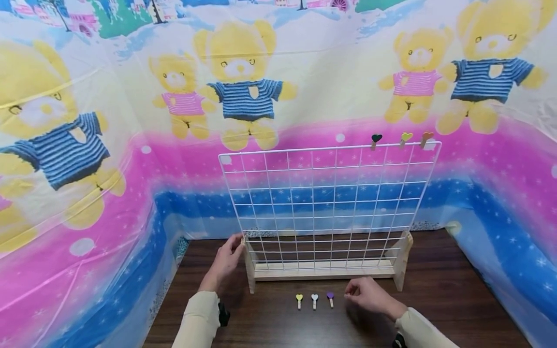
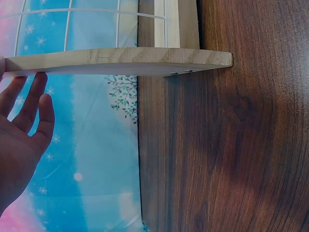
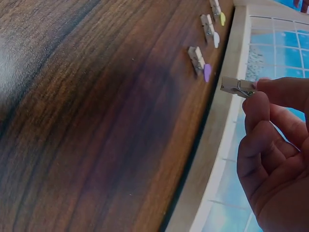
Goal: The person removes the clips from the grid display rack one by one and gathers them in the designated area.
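Observation:
My right hand point(image 1: 370, 295) pinches a small wooden clothespin point(image 3: 237, 87) between thumb and forefinger, its decorated end hidden by the fingers. Just left of that hand, three heart-topped clothespins lie in a row on the table: purple point(image 1: 330, 298), white point(image 1: 315, 300) and yellow point(image 1: 299, 300). At the left end of the white wire grid rack point(image 1: 335, 203), my left hand point(image 1: 226, 256) holds the upper part of its wooden side support point(image 2: 120, 57), with fingertips against the outer face. Dark green point(image 1: 376, 139), yellow point(image 1: 406, 137) and orange point(image 1: 426, 138) heart clothespins are clipped on the rack's top wire, towards the right.
The rack's wooden base bar point(image 1: 324, 271) runs between the two side supports. Its right support point(image 1: 404, 261) stands behind my right hand. Under everything is a dark wood-grain table point(image 1: 261, 321). A cloth printed with bears point(image 1: 326, 87) hangs behind and on both sides.

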Demonstrator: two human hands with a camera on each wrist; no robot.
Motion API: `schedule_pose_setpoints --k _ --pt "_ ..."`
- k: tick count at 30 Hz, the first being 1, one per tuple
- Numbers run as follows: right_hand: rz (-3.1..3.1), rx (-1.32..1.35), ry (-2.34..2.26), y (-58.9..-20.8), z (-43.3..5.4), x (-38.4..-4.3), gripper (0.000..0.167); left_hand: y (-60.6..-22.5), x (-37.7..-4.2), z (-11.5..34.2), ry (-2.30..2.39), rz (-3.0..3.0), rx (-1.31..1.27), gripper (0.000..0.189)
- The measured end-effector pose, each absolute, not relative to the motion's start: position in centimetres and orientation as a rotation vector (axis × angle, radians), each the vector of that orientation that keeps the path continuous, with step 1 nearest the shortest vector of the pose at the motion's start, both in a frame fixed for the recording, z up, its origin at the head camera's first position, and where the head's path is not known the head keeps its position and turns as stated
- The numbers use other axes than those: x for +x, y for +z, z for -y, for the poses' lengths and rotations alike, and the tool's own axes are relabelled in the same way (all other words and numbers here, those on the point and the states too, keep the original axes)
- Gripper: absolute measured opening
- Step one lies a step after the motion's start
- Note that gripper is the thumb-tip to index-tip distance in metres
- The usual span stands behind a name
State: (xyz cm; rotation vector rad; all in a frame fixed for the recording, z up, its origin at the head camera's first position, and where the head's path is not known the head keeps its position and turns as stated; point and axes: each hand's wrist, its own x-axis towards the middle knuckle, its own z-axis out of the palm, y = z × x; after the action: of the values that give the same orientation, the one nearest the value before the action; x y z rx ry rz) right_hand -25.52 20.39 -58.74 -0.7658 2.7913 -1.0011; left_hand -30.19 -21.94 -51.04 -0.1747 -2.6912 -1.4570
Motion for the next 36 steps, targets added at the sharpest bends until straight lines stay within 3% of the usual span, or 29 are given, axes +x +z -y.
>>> schedule_pose_setpoints --k 36 --pt "-2.621 -0.569 -0.999 -63.0 -20.2 -26.6 0.011 -51.0 -30.3 21.9 -1.469 2.656 -0.202 0.036"
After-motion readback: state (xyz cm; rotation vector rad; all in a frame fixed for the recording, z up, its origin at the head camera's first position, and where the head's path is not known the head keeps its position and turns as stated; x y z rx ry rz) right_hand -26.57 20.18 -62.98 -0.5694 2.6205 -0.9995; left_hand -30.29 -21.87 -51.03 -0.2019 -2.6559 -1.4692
